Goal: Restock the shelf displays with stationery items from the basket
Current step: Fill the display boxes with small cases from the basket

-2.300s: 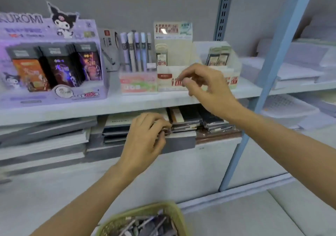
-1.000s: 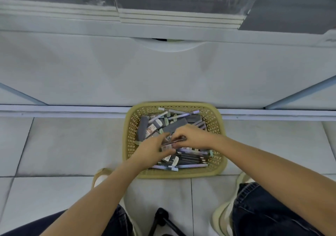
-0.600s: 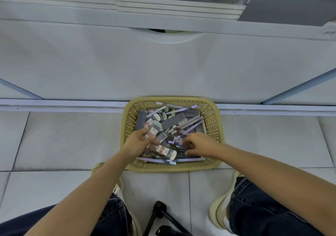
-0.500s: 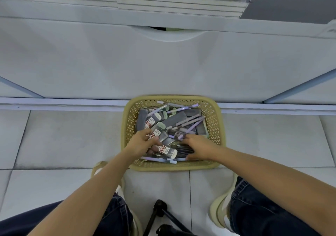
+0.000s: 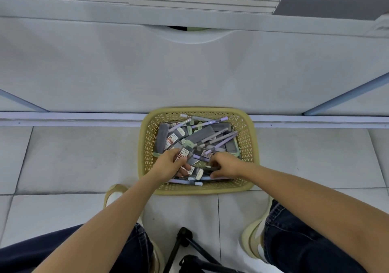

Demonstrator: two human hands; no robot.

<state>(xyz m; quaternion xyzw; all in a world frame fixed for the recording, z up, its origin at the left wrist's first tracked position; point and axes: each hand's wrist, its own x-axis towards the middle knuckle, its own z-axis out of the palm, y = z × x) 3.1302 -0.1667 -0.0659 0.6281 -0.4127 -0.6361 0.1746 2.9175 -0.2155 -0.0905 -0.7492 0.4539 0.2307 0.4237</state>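
A yellow lattice basket (image 5: 248,146) stands on the floor tiles against the shelf base. It holds several lilac pens (image 5: 219,140), grey flat packs (image 5: 200,136) and small lead cases with red labels (image 5: 171,139). My left hand (image 5: 168,167) is inside the near left part, its fingers curled round a red-labelled lead case (image 5: 182,154). Opposite it, my right hand (image 5: 228,166) is in the near right part, fingers and thumb curled on a dark pen (image 5: 210,167). What lies under both hands is hidden.
The white shelf base panel (image 5: 189,72) rises just behind the basket, with blue uprights (image 5: 345,95) at both sides and stacked paper packs (image 5: 200,1) above. My knees and shoes flank a black tripod leg (image 5: 185,245) on the tiles.
I have turned from the shelf display down to the basket. Both hands have shifted toward the basket's near edge and dug in among the items; the left keeps hold of a lead case.
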